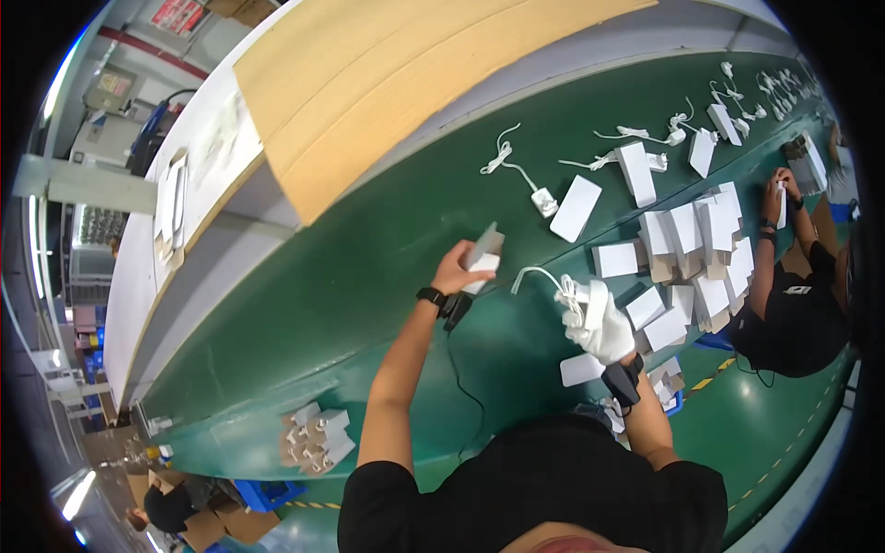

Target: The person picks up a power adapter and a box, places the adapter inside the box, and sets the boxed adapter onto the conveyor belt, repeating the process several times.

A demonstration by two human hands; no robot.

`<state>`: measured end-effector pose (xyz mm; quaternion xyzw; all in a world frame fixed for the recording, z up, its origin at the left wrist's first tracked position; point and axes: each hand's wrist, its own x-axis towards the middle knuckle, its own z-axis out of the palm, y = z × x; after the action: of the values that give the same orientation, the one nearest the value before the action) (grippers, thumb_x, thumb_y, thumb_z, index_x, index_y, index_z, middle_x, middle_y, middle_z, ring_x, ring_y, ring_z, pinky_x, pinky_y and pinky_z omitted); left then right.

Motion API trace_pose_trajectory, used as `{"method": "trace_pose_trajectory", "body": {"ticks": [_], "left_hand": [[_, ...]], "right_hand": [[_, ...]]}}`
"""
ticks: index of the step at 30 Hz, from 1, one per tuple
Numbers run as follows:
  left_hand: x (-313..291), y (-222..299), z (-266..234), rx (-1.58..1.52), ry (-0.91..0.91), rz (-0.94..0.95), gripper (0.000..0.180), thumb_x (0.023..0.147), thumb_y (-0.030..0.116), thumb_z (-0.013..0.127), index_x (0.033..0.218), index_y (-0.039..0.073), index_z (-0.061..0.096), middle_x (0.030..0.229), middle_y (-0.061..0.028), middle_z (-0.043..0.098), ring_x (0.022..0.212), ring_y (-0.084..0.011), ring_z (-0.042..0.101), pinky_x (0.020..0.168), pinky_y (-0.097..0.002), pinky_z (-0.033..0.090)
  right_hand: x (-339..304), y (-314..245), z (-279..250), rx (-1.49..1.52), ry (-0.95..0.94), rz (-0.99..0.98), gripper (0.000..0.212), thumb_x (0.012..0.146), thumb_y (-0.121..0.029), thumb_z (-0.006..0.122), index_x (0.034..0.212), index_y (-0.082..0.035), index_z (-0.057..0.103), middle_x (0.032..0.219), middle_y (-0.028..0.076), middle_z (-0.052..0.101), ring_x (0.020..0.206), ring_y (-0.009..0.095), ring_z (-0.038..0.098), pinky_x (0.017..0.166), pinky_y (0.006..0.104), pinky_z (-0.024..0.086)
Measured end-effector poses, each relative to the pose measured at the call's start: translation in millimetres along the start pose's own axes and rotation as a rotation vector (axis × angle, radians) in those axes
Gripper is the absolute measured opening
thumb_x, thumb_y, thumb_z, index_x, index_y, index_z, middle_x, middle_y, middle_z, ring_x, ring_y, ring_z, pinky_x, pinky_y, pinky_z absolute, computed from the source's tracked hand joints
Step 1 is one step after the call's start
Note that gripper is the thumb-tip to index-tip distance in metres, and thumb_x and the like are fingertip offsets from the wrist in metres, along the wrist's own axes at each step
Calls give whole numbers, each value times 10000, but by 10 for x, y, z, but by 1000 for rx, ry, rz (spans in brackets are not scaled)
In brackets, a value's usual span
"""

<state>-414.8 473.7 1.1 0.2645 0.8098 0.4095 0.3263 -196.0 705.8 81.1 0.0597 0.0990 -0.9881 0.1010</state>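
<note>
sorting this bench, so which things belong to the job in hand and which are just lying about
Job: white box in left hand; white cord in gloved right hand; stacked boxes; corded plugs.

Seemingly lying about: yellow sheet; blue crate.

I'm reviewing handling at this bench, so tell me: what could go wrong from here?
The white cable in the gloved right hand has one end sticking out loose, which might snag on the small box in the left hand. The crowded white boxes beside the right hand might get knocked if that arm swings outward.
</note>
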Motion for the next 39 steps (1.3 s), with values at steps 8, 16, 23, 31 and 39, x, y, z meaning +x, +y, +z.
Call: {"method": "trace_pose_trajectory", "body": {"ticks": [8,16,23,31,39], "left_hand": [[-1342,857,210,-507,-3,190,757,589,194,835,1242,39,485,1149,-30,548,1045,-149,529,904,-295,418],[-1899,927,768,-434,307,200,802,542,231,859,1240,72,497,1157,-52,561,1071,-177,538,828,-322,476],[-2190,1019,941,68,460,285,798,533,289,864,1216,76,511,1162,-88,556,1096,-245,524,901,-352,442],[-2420,673,1240,-79,672,235,773,536,322,861,1177,54,522,1126,-121,548,1078,-313,509,935,-376,414],[-2640,222,1595,-80,739,78,697,489,216,856,1089,75,532,1053,-108,549,1024,-328,506,907,-398,400]], "right_hand": [[165,92,264,-447,-219,236,610,841,-333,626,1318,-8,427,1171,147,558,856,187,589,640,283,487],[-112,294,1078,-1974,-216,-22,443,712,-175,692,1120,-32,593,983,114,637,840,217,625,717,319,505],[-160,382,1005,-1934,-406,253,296,775,-241,647,1005,-57,627,887,125,625,772,268,628,665,324,498],[-175,842,1053,-2144,-488,-134,177,766,-223,643,855,-70,633,811,149,617,774,321,610,678,390,487],[63,1507,207,-2512,-709,63,129,761,-178,611,814,-61,613,792,147,612,767,325,608,676,387,490]]}}
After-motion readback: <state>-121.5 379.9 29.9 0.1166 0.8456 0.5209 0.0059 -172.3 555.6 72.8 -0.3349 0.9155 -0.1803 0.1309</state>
